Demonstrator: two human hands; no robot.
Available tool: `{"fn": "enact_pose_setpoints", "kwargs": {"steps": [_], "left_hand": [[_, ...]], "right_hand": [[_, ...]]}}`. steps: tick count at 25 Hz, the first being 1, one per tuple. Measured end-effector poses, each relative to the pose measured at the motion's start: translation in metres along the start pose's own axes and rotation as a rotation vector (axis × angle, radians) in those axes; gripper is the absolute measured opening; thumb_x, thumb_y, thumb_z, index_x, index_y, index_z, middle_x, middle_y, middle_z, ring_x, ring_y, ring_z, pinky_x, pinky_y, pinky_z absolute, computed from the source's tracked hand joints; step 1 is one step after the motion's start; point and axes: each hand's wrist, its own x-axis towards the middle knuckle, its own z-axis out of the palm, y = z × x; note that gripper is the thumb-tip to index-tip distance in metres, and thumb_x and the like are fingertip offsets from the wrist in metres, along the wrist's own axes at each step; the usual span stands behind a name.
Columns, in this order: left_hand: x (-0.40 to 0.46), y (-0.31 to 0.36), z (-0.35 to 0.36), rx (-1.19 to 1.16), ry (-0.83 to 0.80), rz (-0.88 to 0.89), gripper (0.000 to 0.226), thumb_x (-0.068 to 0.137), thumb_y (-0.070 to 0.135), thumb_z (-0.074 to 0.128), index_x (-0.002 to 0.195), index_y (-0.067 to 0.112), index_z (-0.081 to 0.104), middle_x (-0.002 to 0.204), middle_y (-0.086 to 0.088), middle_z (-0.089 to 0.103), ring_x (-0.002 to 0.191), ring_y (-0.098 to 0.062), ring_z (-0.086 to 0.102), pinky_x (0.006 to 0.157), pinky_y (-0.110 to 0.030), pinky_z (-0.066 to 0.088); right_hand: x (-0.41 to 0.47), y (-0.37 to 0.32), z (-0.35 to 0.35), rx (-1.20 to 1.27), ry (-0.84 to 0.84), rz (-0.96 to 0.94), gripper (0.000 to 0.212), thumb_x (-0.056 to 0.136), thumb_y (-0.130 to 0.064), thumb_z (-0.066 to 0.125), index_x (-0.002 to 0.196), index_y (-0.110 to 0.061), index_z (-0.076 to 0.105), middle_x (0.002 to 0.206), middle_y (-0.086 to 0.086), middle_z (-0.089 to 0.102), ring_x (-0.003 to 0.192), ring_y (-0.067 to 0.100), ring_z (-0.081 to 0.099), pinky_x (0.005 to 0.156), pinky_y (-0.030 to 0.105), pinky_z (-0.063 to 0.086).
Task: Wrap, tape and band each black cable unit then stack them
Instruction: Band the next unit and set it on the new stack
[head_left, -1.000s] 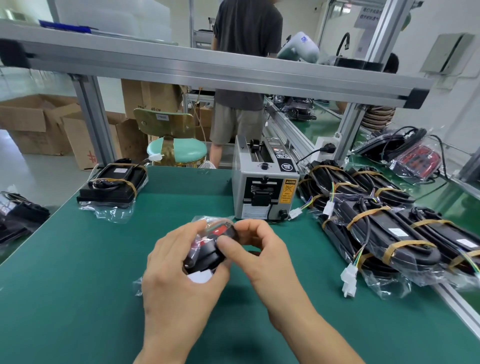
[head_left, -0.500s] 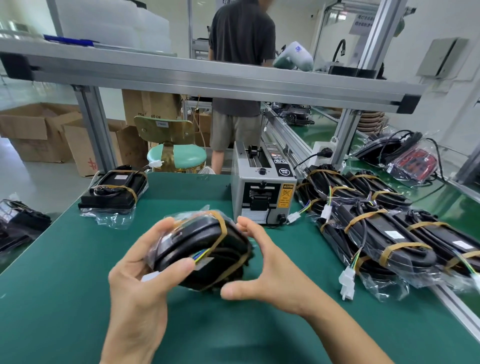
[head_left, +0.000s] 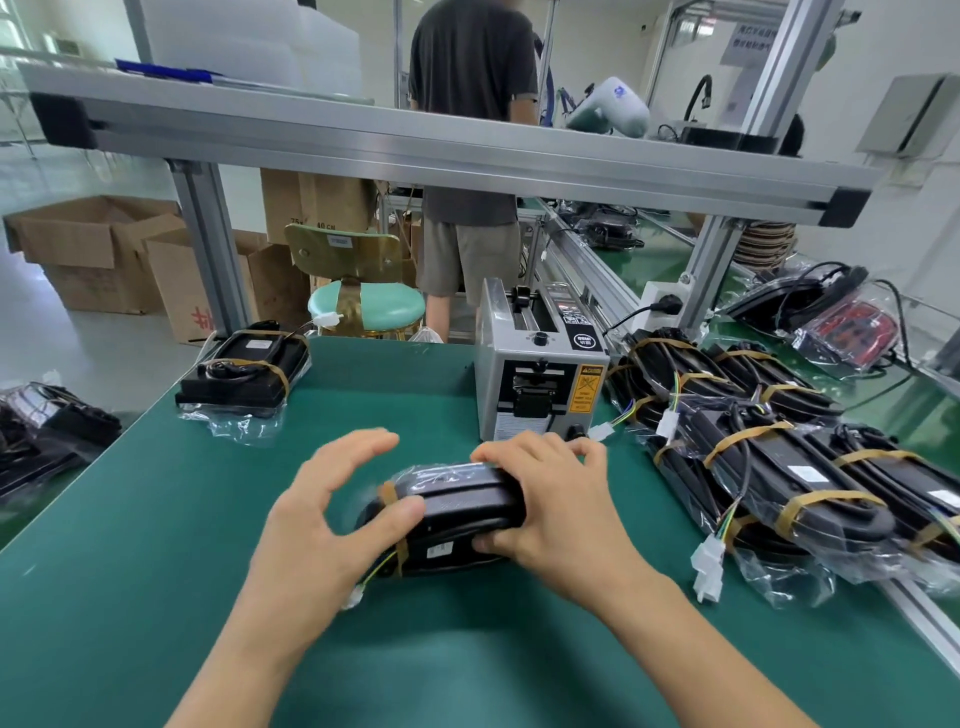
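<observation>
A bagged and banded black cable unit is being held just above, or resting on, the green bench near the middle of its near half; contact with the surface cannot be told. One tan rubber band is seen crossing the unit's left end, and a white connector on thin coloured wires is hanging out beneath that end.

The banding step is judged to be nearly finished or being checked. The next move is likely to call for the unit being carried to a stack: either the pile of banded units along the right edge of the bench, or the single banded unit lying at the far left corner. Which is meant cannot be told. Care would be needed so that the loose connector is not being caught under the unit.

The right hand is being wrapped round the unit's right end, fingers over the top and thumb beneath, gripping it firmly. The left hand is being kept spread wide, its thumb pressed against the unit's upper left face while the fingers are raised clear and grasping nothing. A tape dispenser is standing just beyond the hands.
</observation>
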Motion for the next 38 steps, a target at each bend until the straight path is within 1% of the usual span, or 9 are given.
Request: {"fn": "enact_pose_setpoints", "kwargs": {"steps": [4, 8, 10, 13, 19, 23, 26, 30, 38], "left_hand": [[0.006, -0.003, 0.005, -0.113, -0.024, -0.138, 0.025, 0.071, 0.005, 0.078, 0.086, 0.024, 0.075, 0.086, 0.008, 0.073, 0.084, -0.005, 0.065, 0.078, -0.016, 0.046], [0.001, -0.011, 0.007, -0.326, 0.047, -0.219, 0.016, 0.074, 0.001, 0.071, 0.076, 0.015, 0.078, 0.082, -0.005, 0.074, 0.077, -0.012, 0.066, 0.072, -0.015, 0.051], [-0.001, -0.011, 0.012, -0.27, 0.081, -0.18, 0.017, 0.08, 0.004, 0.068, 0.075, 0.018, 0.076, 0.079, -0.003, 0.074, 0.076, -0.01, 0.066, 0.072, -0.018, 0.051], [-0.002, -0.012, 0.016, -0.209, 0.115, -0.137, 0.017, 0.084, 0.009, 0.067, 0.075, 0.022, 0.074, 0.078, 0.0, 0.073, 0.076, -0.012, 0.065, 0.078, -0.031, 0.051], [-0.007, -0.017, 0.02, -0.229, 0.106, -0.124, 0.003, 0.082, 0.023, 0.073, 0.084, 0.025, 0.072, 0.085, 0.002, 0.072, 0.082, -0.015, 0.065, 0.085, -0.039, 0.05], [-0.006, -0.014, 0.011, -0.088, 0.007, -0.118, 0.039, 0.054, 0.046, 0.078, 0.09, 0.034, 0.069, 0.091, 0.01, 0.071, 0.086, -0.006, 0.064, 0.079, -0.015, 0.047], [0.003, -0.008, 0.0, -0.04, -0.094, -0.111, 0.038, 0.049, 0.05, 0.077, 0.081, 0.032, 0.069, 0.085, 0.006, 0.071, 0.08, -0.008, 0.063, 0.077, -0.018, 0.048], [0.022, 0.01, 0.008, 0.165, -0.089, -0.107, 0.019, 0.069, 0.039, 0.078, 0.064, 0.024, 0.067, 0.069, 0.006, 0.068, 0.064, -0.007, 0.059, 0.067, -0.029, 0.046], [0.031, 0.021, 0.011, 0.711, -0.174, 0.226, 0.018, 0.091, 0.025, 0.055, 0.075, 0.022, 0.062, 0.066, 0.01, 0.055, 0.068, -0.015, 0.052, 0.066, -0.029, 0.04]], "right_hand": [[-0.002, -0.005, 0.003, 0.042, -0.083, -0.018, 0.066, 0.062, -0.052, 0.075, 0.123, -0.04, 0.052, 0.116, -0.02, 0.051, 0.113, 0.002, 0.04, 0.095, 0.028, 0.013], [0.007, -0.003, -0.008, 0.227, -0.154, -0.011, 0.048, 0.069, -0.062, 0.066, 0.111, -0.039, 0.066, 0.109, -0.022, 0.057, 0.113, -0.006, 0.044, 0.109, 0.033, 0.0], [0.016, -0.001, -0.011, 0.375, -0.196, -0.023, 0.027, 0.075, -0.046, 0.076, 0.098, -0.033, 0.074, 0.099, -0.019, 0.064, 0.104, -0.004, 0.054, 0.113, 0.036, 0.016], [0.024, -0.002, -0.011, 0.576, -0.231, 0.011, 0.012, 0.077, -0.022, 0.079, 0.088, -0.017, 0.078, 0.087, -0.007, 0.07, 0.085, 0.008, 0.065, 0.091, 0.036, 0.048], [0.027, -0.005, -0.001, 0.35, -0.064, -0.179, 0.013, 0.089, -0.022, 0.065, 0.082, -0.014, 0.073, 0.083, -0.005, 0.066, 0.078, 0.016, 0.062, 0.075, 0.039, 0.049], [0.038, -0.012, -0.001, 0.14, -0.159, -0.129, 0.023, 0.098, -0.032, 0.05, 0.094, -0.015, 0.065, 0.096, -0.001, 0.064, 0.091, 0.021, 0.058, 0.079, 0.038, 0.044], [0.045, -0.018, -0.001, 0.1, -0.297, -0.035, 0.023, 0.099, -0.034, 0.045, 0.095, -0.017, 0.06, 0.101, 0.0, 0.064, 0.098, 0.023, 0.055, 0.081, 0.037, 0.041], [0.041, -0.018, 0.0, 0.163, -0.266, 0.042, 0.019, 0.098, -0.035, 0.043, 0.082, -0.026, 0.049, 0.094, -0.007, 0.061, 0.096, 0.019, 0.054, 0.075, 0.033, 0.036], [0.029, -0.014, 0.002, 0.231, -0.121, -0.043, 0.019, 0.098, -0.038, 0.046, 0.081, -0.029, 0.048, 0.083, -0.015, 0.05, 0.086, 0.019, 0.054, 0.076, 0.036, 0.041]]}}
